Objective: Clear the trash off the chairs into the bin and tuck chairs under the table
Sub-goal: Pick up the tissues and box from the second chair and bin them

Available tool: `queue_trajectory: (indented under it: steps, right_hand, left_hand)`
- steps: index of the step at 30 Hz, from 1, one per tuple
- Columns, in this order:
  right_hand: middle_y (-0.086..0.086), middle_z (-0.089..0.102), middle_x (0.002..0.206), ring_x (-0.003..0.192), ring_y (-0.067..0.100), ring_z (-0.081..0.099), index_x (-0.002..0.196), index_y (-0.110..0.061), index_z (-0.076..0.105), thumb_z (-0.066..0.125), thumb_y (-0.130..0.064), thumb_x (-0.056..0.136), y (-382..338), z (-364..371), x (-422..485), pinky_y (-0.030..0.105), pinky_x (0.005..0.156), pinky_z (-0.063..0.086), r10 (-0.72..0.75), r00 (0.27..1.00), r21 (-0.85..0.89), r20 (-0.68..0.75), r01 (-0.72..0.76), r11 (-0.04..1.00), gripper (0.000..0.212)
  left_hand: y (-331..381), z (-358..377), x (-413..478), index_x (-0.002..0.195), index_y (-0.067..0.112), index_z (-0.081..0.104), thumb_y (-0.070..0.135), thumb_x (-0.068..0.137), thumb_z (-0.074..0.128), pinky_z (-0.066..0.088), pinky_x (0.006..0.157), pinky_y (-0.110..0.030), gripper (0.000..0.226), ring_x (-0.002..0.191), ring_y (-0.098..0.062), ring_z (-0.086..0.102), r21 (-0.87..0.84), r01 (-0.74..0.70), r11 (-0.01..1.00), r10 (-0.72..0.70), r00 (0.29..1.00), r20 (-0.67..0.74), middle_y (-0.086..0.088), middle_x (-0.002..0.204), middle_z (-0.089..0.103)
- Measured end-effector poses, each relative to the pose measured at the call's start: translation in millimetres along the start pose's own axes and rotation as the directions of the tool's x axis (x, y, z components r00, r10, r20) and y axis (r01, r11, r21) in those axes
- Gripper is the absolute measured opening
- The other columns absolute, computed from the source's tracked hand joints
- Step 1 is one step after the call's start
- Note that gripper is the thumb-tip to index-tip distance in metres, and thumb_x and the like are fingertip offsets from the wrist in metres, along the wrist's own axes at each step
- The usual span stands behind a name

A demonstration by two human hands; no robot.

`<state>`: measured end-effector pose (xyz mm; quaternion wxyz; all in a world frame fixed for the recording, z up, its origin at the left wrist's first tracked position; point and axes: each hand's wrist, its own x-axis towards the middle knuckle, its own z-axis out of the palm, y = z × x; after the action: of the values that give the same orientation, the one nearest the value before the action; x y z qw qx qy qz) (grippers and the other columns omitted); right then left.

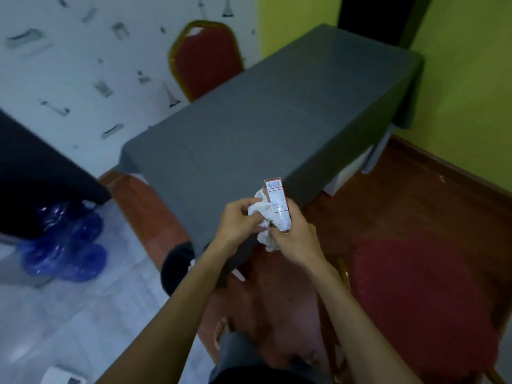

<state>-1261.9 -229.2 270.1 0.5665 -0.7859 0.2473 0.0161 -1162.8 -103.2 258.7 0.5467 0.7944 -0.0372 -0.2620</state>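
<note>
Trash gathered in both hands, bin and chairs yet to be dealt with.

The left hand (238, 220) is closed on a crumpled white tissue (264, 214) and the right hand (293, 236) is clamped around a small red carton (278, 206), the two hands touching over the near corner of the grey counter (263, 120). The near red chair (421, 300) seat looks cleared but stands pulled out; a far red chair (206, 59) sits close against the counter. A dark round shape (177, 267) below the counter's corner may be the bin; I cannot tell. Dropping the trash and tucking remain.
</note>
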Motion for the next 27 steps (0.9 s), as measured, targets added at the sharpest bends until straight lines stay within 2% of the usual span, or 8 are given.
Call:
queue_trajectory:
  steps: [3,6,9,12,16,21,25,27]
  right_hand:
    - [-0.007,0.072,0.116,0.068,-0.01,0.062,0.135,-0.038,0.05,0.066,-0.026,0.089,-35.1,51.1,9.8,0.001,0.054,0.042,-0.039,0.99,-0.077,0.135,0.05,0.996,0.05]
    - [-0.005,0.072,0.122,0.103,0.017,0.07,0.136,-0.039,0.049,0.067,-0.033,0.087,-62.8,115.6,15.5,0.021,0.078,0.052,-0.026,0.964,-0.173,0.266,0.074,0.982,0.053]
    - [0.0,0.071,0.125,0.113,0.029,0.066,0.137,-0.039,0.046,0.064,-0.035,0.086,-80.2,186.4,16.4,0.033,0.086,0.053,0.005,0.938,-0.23,0.346,0.08,0.97,0.054]
    - [0.002,0.069,0.128,0.112,0.028,0.065,0.139,-0.035,0.045,0.064,-0.033,0.088,-92.3,251.6,25.1,0.03,0.081,0.048,0.06,0.917,-0.253,0.393,0.046,0.966,0.054]
    - [-0.007,0.067,0.119,0.097,0.018,0.064,0.136,-0.029,0.051,0.069,-0.039,0.085,-95.8,301.3,38.5,0.024,0.073,0.05,0.114,0.923,-0.278,0.368,-0.008,0.961,0.055]
    - [-0.001,0.072,0.119,0.101,0.024,0.07,0.124,-0.031,0.057,0.066,-0.058,0.074,-68.7,359.6,58.1,0.043,0.085,0.06,0.245,0.897,-0.395,0.369,-0.087,0.915,0.057]
    - [0.005,0.068,0.128,0.111,0.026,0.067,0.142,-0.021,0.05,0.065,-0.037,0.093,-32.7,394.6,84.2,0.029,0.081,0.052,0.333,0.854,-0.445,0.399,-0.138,0.885,0.053]
    - [0.007,0.066,0.131,0.112,0.026,0.066,0.147,-0.019,0.044,0.066,-0.036,0.094,-6.4,414.5,100.8,0.032,0.085,0.055,0.377,0.833,-0.475,0.406,-0.16,0.865,0.06]
  left_hand:
    - [-21.2,-64.7,-10.6,0.098,0.017,0.075,-0.001,0.077,0.065,0.061,0.08,-0.042,0.03,0.091,-0.026,0.074,-0.112,0.036,0.993,-0.047,0.994,-0.102,-0.008,0.096,0.077]
    - [-49.7,-125.7,-27.6,0.099,0.015,0.076,-0.004,0.082,0.061,0.061,0.078,-0.04,0.03,0.086,-0.025,0.073,-0.147,0.048,0.988,-0.078,0.975,-0.207,-0.009,0.093,0.078]
    - [-83.4,-184.0,-38.9,0.093,0.022,0.077,-0.002,0.083,0.06,0.061,0.078,-0.044,0.032,0.087,-0.027,0.074,-0.176,0.074,0.982,-0.121,0.953,-0.279,-0.011,0.093,0.078]
    - [-111.4,-237.4,-32.8,0.102,0.017,0.078,0.001,0.082,0.059,0.062,0.08,-0.041,0.032,0.091,-0.025,0.075,-0.153,0.121,0.981,-0.164,0.934,-0.318,-0.006,0.093,0.079]
    - [-138.8,-277.9,-25.3,0.107,0.014,0.077,0.009,0.088,0.067,0.063,0.075,-0.031,0.022,0.078,-0.006,0.073,-0.143,0.158,0.977,-0.198,0.921,-0.335,0.008,0.087,0.076]
    - [-198.6,-309.5,-3.3,0.106,0.023,0.076,0.019,0.085,0.067,0.062,0.081,-0.044,0.023,0.09,-0.02,0.073,-0.093,0.336,0.937,-0.346,0.87,-0.35,-0.001,0.103,0.077]
    - [-243.7,-300.2,22.4,0.11,0.019,0.072,0.013,0.085,0.063,0.059,0.086,-0.043,0.027,0.095,-0.024,0.069,-0.079,0.445,0.892,-0.444,0.829,-0.34,-0.006,0.11,0.074]
    - [-268.3,-291.9,39.2,0.112,0.015,0.071,0.012,0.087,0.061,0.057,0.089,-0.044,0.027,0.099,-0.028,0.067,-0.079,0.487,0.87,-0.485,0.812,-0.324,-0.008,0.112,0.072]
